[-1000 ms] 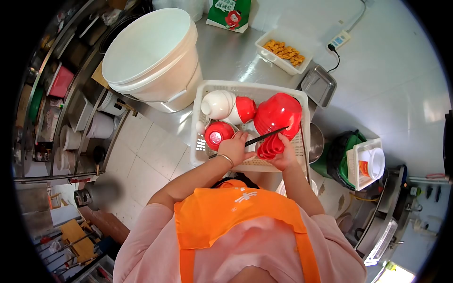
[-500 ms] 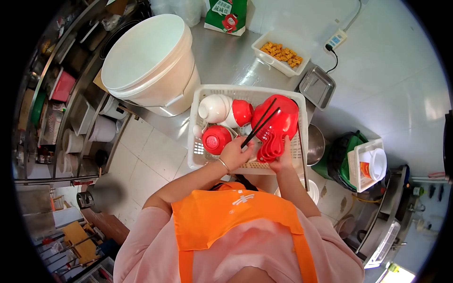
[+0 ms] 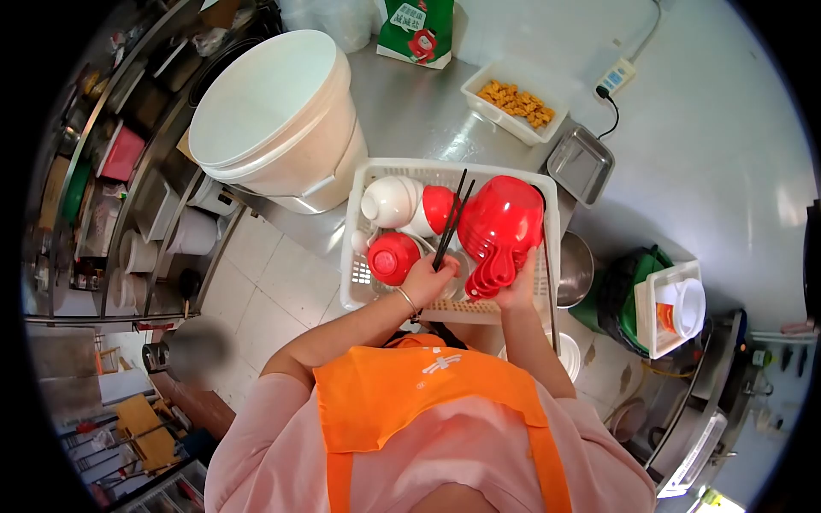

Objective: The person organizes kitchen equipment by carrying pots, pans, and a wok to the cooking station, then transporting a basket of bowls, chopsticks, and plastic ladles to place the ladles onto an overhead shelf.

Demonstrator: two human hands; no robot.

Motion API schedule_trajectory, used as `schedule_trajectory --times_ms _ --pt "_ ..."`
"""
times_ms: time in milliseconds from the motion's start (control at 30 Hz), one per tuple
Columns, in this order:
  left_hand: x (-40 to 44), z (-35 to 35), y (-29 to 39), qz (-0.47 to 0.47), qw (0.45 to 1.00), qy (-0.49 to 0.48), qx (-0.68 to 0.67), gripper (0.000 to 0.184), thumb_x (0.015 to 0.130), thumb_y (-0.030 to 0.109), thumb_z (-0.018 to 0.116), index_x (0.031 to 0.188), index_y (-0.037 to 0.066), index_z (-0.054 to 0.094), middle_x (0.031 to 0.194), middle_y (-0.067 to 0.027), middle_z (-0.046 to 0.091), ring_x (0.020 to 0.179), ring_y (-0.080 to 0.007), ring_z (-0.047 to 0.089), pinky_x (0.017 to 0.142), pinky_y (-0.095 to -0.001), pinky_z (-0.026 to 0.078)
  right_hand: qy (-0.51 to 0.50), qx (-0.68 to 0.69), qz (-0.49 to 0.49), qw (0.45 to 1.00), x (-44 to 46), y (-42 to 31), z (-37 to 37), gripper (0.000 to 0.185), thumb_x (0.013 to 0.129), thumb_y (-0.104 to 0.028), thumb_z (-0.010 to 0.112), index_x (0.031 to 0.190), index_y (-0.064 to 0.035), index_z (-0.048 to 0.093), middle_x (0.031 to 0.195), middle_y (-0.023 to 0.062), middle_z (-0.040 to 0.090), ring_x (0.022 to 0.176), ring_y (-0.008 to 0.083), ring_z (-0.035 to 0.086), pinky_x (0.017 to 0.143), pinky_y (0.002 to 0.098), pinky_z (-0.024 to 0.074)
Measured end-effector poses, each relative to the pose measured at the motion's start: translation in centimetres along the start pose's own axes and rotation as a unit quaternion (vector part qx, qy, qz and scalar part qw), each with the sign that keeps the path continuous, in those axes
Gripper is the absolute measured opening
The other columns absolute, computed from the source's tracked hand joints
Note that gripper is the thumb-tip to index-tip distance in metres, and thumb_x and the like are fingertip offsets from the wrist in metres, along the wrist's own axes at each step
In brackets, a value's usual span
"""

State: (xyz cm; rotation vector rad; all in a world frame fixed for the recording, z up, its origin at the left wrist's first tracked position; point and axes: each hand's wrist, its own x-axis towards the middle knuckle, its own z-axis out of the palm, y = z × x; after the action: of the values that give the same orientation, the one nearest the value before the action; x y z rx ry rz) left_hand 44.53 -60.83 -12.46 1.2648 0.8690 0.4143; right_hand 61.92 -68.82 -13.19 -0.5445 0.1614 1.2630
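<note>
In the head view, a white plastic basket [image 3: 547,299] holds bowls and scoops. My left hand [image 3: 425,284] is closed around a pair of black chopsticks [image 3: 451,224], which point up and away over the basket. A stack of nested red scoops [image 3: 506,212] lies bowls-up at the basket's right side. My right hand [image 3: 518,286] is wrapped around their short handles at the near edge; some fingers are hidden below. Beside my left hand sits an upturned red bowl [image 3: 392,258]. White bowls [image 3: 389,202] and another red bowl [image 3: 438,208] lie behind it.
A large white bucket [image 3: 274,111] stands left of the basket on the steel counter [image 3: 402,103]. Behind are a tub of brown fried pieces [image 3: 516,107], a metal tray [image 3: 581,165] and a green bag [image 3: 416,32]. A steel bowl [image 3: 575,269] and green bin [image 3: 620,299] are at right.
The chopsticks have swung more upright and their tips have come closer together. My right hand stays on the scoop handles, and the scoops have shifted only slightly.
</note>
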Motion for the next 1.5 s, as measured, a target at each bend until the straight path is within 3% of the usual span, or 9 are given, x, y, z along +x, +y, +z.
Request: schedule_trajectory --times_ms 67,167,267,300,400,533,833,1000,1500 --pt "-0.4 0.5 0.0 -0.017 1.0 -0.006 -0.021 0.019 0.086 0.015 0.056 0.097 -0.001 0.057 0.087 -0.005 0.061 0.085 -0.0137 0.057 0.08 -0.0279 0.045 -0.046 -0.026 -0.035 0.998 0.1 0.1 -0.3 0.065 0.087 -0.059 0.039 0.129 -0.0103 0.038 0.12 0.0092 0.052 0.103 0.0256 0.054 0.086 0.0407 0.0468" --pt "-1.1 1.5 1.4 -0.012 0.997 0.032 0.074 0.029 0.084 0.02 0.061 0.105 0.002 0.057 0.097 -0.0073 0.059 0.089 -0.0143 0.057 0.079 -0.0274 0.045 -0.038 -0.014 -0.089 0.995 1.0 0.8 -1.5 0.065 0.087 -0.059 0.038 0.131 -0.0109 0.037 0.124 0.0097 0.049 0.109 0.027 0.051 0.089 0.042 0.0456" --pt "-1.2 2.8 4.3 0.22 0.948 -0.031 0.23 0.055 0.075 0.04 0.067 0.12 0.012 0.053 0.121 -0.0199 0.049 0.106 -0.0348 0.052 0.089 -0.0367 0.043 -0.121 0.036 -0.057 0.99 2.0 0.7 -3.7 0.065 0.088 -0.059 0.037 0.132 -0.011 0.036 0.128 0.0101 0.047 0.112 0.0282 0.05 0.092 0.0429 0.0441" --pt "-0.9 3.2 4.8 0.219 0.948 -0.029 0.23 0.055 0.075 0.04 0.067 0.12 0.012 0.053 0.121 -0.0199 0.049 0.106 -0.0348 0.052 0.089 -0.0367 0.043 -0.122 0.036 -0.055 0.99 2.1 0.7 -4.0 0.065 0.088 -0.059 0.037 0.132 -0.011 0.036 0.128 0.0101 0.047 0.112 0.0282 0.05 0.092 0.0429 0.0441" --pt "-0.5 4.4 6.1 0.217 0.882 -0.088 0.41 0.055 0.075 0.046 0.065 0.122 0.02 0.053 0.136 -0.0173 0.038 0.103 -0.0345 0.056 0.086 -0.0373 0.047 -0.076 0.026 -0.074 0.994 1.8 0.7 -3.5 0.066 0.087 -0.06 0.038 0.131 -0.0109 0.038 0.128 0.0106 0.046 0.112 0.0296 0.049 0.094 0.0437 0.0433" --pt "-0.5 5.3 5.5 0.21 0.866 -0.095 0.443 0.048 0.074 0.042 0.066 0.116 0.02 0.057 0.134 -0.0171 0.041 0.085 -0.0336 0.062 0.074 -0.0379 0.052 -0.057 0.066 -0.05 0.995 1.2 0.5 -3.0 0.067 0.085 -0.062 0.039 0.13 -0.0128 0.04 0.127 0.0105 0.048 0.112 0.031 0.048 0.095 0.0455 0.0413" --pt "-0.9 5.7 6.0 0.289 0.85 -0.054 0.437 0.044 0.073 0.036 0.069 0.11 0.015 0.059 0.132 -0.0142 0.044 0.081 -0.0322 0.063 0.066 -0.0368 0.053 -0.071 0.063 -0.072 0.993 0.4 0.2 -1.7 0.071 0.083 -0.064 0.042 0.132 -0.0131 0.038 0.127 0.0091 0.048 0.112 0.029 0.048 0.096 0.0438 0.0405" --pt "1.4 6.4 4.2 0.384 0.806 -0.034 0.449 0.04 0.07 0.034 0.072 0.102 0.013 0.06 0.13 -0.0117 0.047 0.066 -0.0284 0.064 0.054 -0.0339 0.052 -0.112 0.074 -0.093 0.987 3.0 -0.4 -2.4 0.07 0.084 -0.061 0.044 0.134 -0.0131 0.036 0.13 0.0087 0.045 0.114 0.0282 0.047 0.096 0.0427 0.0406" --pt "-3.8 6.6 8.9 0.439 0.783 -0.037 0.439 0.044 0.063 0.03 0.075 0.1 0.013 0.059 0.122 -0.0079 0.053 0.067 -0.0247 0.064 0.052 -0.0299 0.052 -0.119 0.075 -0.044 0.989 -2.7 -0.9 4.0 0.074 0.083 -0.067 0.038 0.132 -0.0116 0.036 0.128 0.01 0.047 0.111 0.0284 0.05 0.091 0.0427 0.0446"
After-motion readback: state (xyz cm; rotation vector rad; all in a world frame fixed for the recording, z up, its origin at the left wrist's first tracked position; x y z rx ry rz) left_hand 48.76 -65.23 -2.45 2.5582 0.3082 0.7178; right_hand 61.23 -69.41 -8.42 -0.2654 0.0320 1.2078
